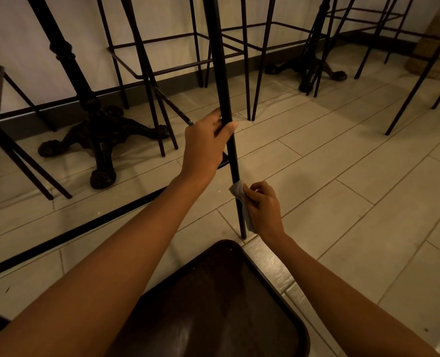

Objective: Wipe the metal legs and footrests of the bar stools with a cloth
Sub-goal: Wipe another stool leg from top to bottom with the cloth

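A black metal stool leg (220, 73) runs from the top of the view down to the tiled floor, ending near the dark brown seat (226, 300) at the bottom. My left hand (204, 141) grips this leg about halfway down. Lower on the same leg, my right hand (262, 207) presses a small grey-blue cloth (238, 189) around the metal, just above the leg's foot. Another black bar (85, 228) of the same stool slants across the floor under my left forearm.
Several more bar stools (159, 57) with thin black legs and footrests stand along the white wall. Ornate cast-iron table bases (98, 140) (311, 70) rest on the tiles. A woven basket (435, 47) sits at the far right.
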A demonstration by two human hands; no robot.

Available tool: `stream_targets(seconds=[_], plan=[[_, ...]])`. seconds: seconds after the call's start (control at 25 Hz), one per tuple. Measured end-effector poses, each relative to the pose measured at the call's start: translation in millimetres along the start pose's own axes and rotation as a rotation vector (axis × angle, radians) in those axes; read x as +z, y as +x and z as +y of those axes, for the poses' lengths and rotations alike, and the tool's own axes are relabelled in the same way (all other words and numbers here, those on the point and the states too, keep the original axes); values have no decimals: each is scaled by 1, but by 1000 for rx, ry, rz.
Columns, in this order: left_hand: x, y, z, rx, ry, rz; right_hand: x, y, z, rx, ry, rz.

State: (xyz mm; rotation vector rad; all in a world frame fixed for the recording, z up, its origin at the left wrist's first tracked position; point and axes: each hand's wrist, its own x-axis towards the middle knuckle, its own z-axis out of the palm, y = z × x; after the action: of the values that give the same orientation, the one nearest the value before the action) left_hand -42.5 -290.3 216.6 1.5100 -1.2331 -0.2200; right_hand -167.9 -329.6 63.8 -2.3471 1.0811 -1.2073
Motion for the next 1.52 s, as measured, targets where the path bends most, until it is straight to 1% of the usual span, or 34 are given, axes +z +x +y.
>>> stream_targets(seconds=[0.12,0.24,0.32,0.4,0.48,0.76,0.92,1.04,1.2,1.4,1.52], plan=[[1,-1,0,0,-5,1,-3,-2,7,17,15,-20],[0,0,0,-1,-2,2,-8,3,7,57,94,15],[0,0,-1,1,-4,0,-11,8,4,6,106,44],[0,0,-1,0,-3,0,-9,10,0,-64,72,40],[1,-1,-1,6,-5,4,-4,6,-1,-85,36,39],[2,0,-2,4,-19,11,3,-8,14,-28,-15,-51],[2,-1,-2,26,-6,20,-4,-6,16,68,97,-7],[3,-1,-3,33,-11,27,-3,-4,9,64,116,22],[4,-1,-5,26,9,26,5,-7,1,53,62,28],[9,-6,-7,8,27,36,12,-16,10,95,3,-23],[10,-7,-7,9,31,41,10,-19,12,95,7,-37]])
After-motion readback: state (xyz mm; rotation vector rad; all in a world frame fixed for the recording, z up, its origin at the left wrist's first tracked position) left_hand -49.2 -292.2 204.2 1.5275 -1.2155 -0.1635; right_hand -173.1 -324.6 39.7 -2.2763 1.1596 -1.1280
